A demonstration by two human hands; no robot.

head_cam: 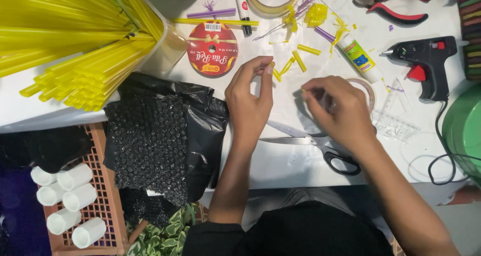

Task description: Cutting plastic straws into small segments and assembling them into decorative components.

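Yellow straw piece (276, 75) pinched in left hand (249, 103); right hand (338, 110) fingertips pinched, contents unclear.

White surface (295, 168), bearing: scissors (320, 145) with black handles; black glue gun (426, 60) with its cord; red-handled pliers (396, 3); glue bottle (359, 58); red ribbon spool (212, 48); tape rolls (273, 3); marker (243, 8); cut yellow straw pieces (299, 60); clear ruler (393, 125); tub of yellow straws (75, 40); black plastic bag (200, 120).

The person is wearing a black top; the left hand (249, 103) and right hand (338, 113) are showing bare, forearms uncovered.
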